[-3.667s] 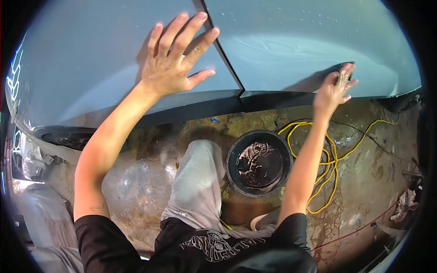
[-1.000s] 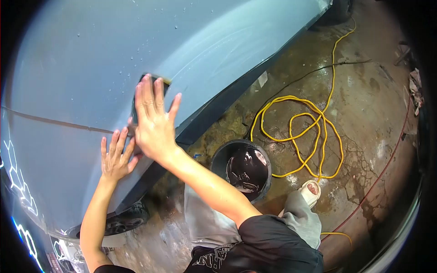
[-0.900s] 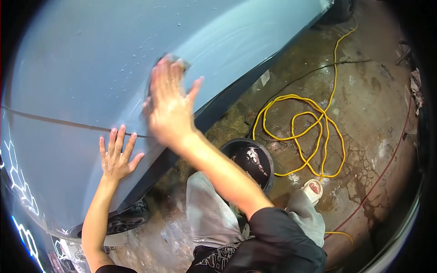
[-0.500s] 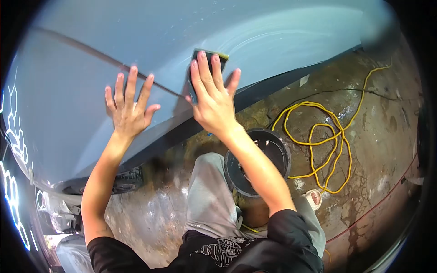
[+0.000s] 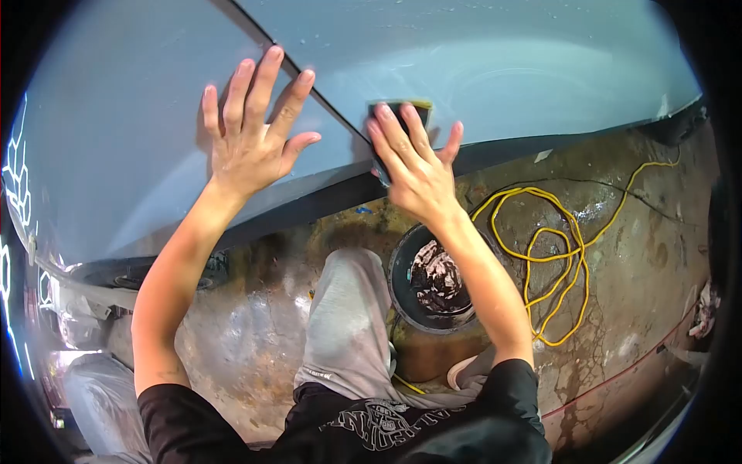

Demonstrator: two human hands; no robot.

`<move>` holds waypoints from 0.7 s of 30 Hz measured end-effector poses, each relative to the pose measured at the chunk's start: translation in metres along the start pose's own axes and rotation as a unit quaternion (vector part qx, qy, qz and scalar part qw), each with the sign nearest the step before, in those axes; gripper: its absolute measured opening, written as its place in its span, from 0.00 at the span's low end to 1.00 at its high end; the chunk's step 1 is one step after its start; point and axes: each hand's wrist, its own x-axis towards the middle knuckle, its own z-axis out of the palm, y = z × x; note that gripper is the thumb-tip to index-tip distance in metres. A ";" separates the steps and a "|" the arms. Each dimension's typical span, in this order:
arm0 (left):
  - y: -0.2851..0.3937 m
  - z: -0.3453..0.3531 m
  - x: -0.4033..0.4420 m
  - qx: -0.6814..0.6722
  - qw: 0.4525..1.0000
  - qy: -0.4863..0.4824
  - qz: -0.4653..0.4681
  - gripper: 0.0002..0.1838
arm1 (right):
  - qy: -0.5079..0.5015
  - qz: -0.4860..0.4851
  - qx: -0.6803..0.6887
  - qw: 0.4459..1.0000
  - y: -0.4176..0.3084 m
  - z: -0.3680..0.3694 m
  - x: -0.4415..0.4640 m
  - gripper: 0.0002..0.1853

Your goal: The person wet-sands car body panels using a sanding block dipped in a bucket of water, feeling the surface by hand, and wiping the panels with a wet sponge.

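My left hand [image 5: 251, 147] lies with fingers spread on the grey-blue car body panel [image 5: 139, 139], its fingertips close to the dark panel gap [image 5: 332, 112]. Right of the gap, near the panel's lower edge, my right hand [image 5: 417, 166] presses a dark sanding block [image 5: 398, 107] with a yellowish edge against the surface. Its fingers stretch over the block, which is partly hidden under them. Pale curved smears and droplets mark the panel to the right.
Below my right forearm stands a black bucket [image 5: 400, 290] with liquid reflecting light. A coiled yellow hose or cord [image 5: 576, 251] lies on the stained, wet concrete floor [image 5: 634, 255]. Another person's grey-clad leg [image 5: 100, 402] shows at lower left.
The view has shifted. My right hand has brought the sanding block down closer to the panel's lower edge. My left hand stays spread on the panel near the gap.
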 end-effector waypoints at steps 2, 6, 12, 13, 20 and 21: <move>0.001 0.000 -0.002 -0.016 1.000 -0.010 -0.006 0.34 | 0.035 0.021 0.044 0.998 -0.031 -0.008 0.045 0.29; 0.000 0.001 -0.003 -0.029 1.000 -0.005 -0.006 0.34 | 0.002 -0.003 0.003 1.000 -0.018 -0.012 0.029 0.30; 0.001 0.000 -0.005 -0.022 1.000 -0.005 -0.002 0.32 | 0.015 0.032 0.046 0.998 -0.037 -0.007 0.039 0.34; -0.001 -0.001 -0.003 -0.023 1.000 -0.009 -0.002 0.32 | 0.019 0.028 0.037 0.999 -0.044 -0.007 0.048 0.35; -0.002 0.002 0.000 -0.059 0.996 0.021 0.066 0.25 | 0.153 0.348 0.133 0.915 0.160 -0.040 0.000 0.36; -0.003 -0.001 0.000 -0.062 0.992 0.011 0.113 0.24 | 0.174 0.462 0.163 0.855 0.189 -0.051 0.002 0.37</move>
